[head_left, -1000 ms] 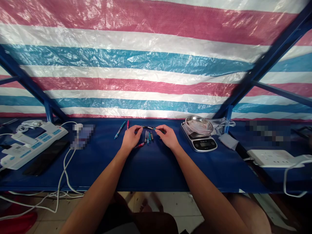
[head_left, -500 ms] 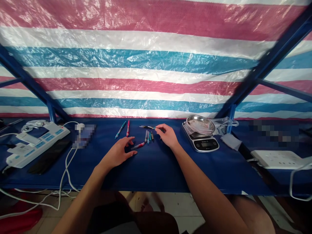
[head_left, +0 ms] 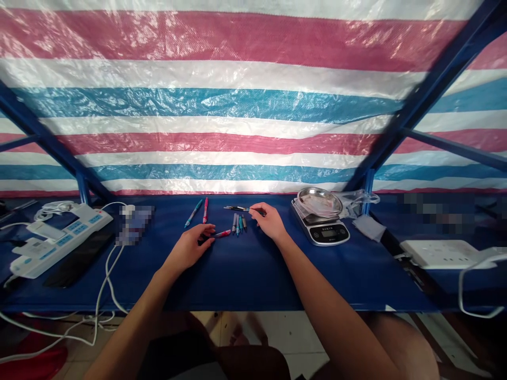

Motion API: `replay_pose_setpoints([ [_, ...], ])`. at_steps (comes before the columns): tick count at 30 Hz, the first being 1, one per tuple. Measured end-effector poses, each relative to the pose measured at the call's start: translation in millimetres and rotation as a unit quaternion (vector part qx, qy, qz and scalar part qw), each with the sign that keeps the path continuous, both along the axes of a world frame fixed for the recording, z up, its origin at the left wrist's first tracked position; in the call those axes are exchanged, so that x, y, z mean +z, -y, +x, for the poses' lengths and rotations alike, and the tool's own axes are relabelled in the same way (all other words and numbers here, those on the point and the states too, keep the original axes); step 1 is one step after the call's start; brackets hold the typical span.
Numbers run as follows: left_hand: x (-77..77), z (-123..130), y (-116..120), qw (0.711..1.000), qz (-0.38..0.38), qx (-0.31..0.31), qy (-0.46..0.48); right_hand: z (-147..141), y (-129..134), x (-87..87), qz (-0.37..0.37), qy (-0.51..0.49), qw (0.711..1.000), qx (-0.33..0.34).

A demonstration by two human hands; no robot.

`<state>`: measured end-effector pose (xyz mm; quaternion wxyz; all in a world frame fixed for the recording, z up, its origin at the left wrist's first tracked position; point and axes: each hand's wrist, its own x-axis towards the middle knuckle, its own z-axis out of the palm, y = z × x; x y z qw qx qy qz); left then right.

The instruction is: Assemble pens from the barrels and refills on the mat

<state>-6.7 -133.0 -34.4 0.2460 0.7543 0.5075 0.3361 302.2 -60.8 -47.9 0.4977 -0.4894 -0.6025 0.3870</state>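
Observation:
My left hand (head_left: pixel 193 245) rests on the table with thumb and fingertips closed around the left end of a red pen (head_left: pixel 224 233). My right hand (head_left: pixel 268 220) pinches the right ends of thin, dark sticks that look like pen refills (head_left: pixel 236 208); their left ends lie low over the table. Between the hands several short grey and teal pen barrels (head_left: pixel 238 224) lie side by side. Beyond my left hand lie a teal pen (head_left: pixel 193 213) and another red pen (head_left: pixel 205 210), apart from each other.
A kitchen scale (head_left: pixel 327 232) with a metal bowl (head_left: pixel 319 201) and plastic bag stands to the right. Power strips (head_left: pixel 65 240) sit at left and right. A black phone (head_left: pixel 79 258) and white cables (head_left: pixel 108 274) lie on the left. Striped sheeting (head_left: pixel 237 142) hangs behind.
My left thumb and fingers have closed in on the red pen's left end. My right hand keeps its pinch on the refills. The whole view has shifted slightly.

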Motion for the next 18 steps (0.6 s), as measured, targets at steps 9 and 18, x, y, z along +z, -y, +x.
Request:
replay_pose_setpoints([
  [9,19.0,-6,5,0.991,-0.015,0.052,0.126,-1,-1,0.3,-0.007,0.009,1.0,0.007],
  [18,33.3,16,-58,0.965,-0.094,0.067,0.238,0,-1,1.4,-0.016,0.015,1.0,0.006],
])
